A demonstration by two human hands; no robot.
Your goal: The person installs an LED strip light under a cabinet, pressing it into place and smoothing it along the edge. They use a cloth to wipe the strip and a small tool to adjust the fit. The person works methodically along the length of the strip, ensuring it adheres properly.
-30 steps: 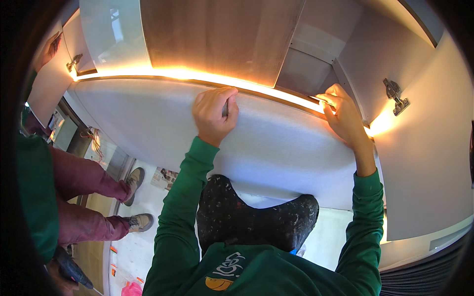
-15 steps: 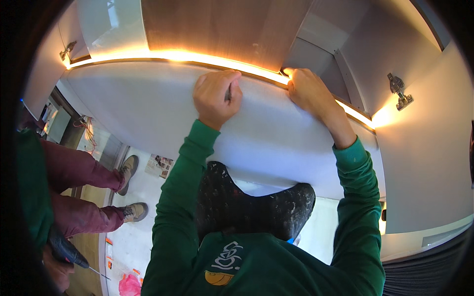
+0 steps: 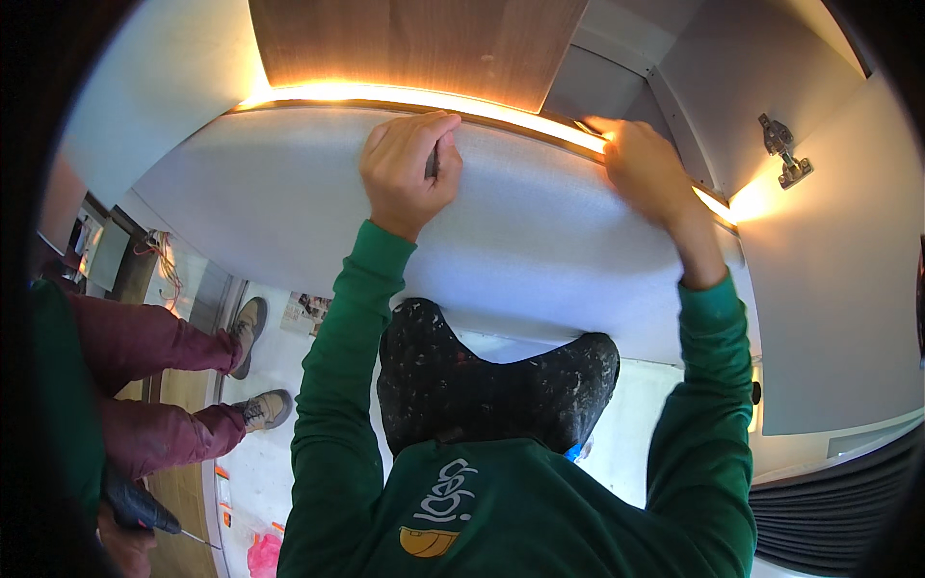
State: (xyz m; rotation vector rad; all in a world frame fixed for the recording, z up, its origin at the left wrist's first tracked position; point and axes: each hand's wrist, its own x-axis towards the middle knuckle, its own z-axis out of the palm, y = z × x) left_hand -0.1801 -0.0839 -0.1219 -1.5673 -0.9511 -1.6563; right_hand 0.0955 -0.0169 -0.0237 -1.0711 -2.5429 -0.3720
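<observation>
A glowing warm-white LED strip [image 3: 385, 93] runs along the top edge of a long, pale grey padded panel [image 3: 540, 231]. My left hand [image 3: 405, 173] rests at that edge, closed round a small dark object [image 3: 433, 164] that I cannot make out. Farther right along the strip is my right hand [image 3: 655, 173], slightly blurred. One of its digits points left over the lit edge; its other fingers are partly hidden, so its grip is unclear. Behind the strip stands a brown wood-grain board [image 3: 414, 48].
At right, a pale cabinet door [image 3: 838, 260] carries a metal hinge [image 3: 785, 149]. A large pale panel [image 3: 164, 87] fills the upper left. A co-worker in maroon trousers [image 3: 154, 337] stands at left, holding a dark power tool with a long bit [image 3: 145, 506]. A pink bag [image 3: 264, 556] lies on the floor.
My right hand has moved rightward along the strip. At the upper left, the pale panel now covers the hinge and the strip's left end. My left hand stays closed at the edge.
</observation>
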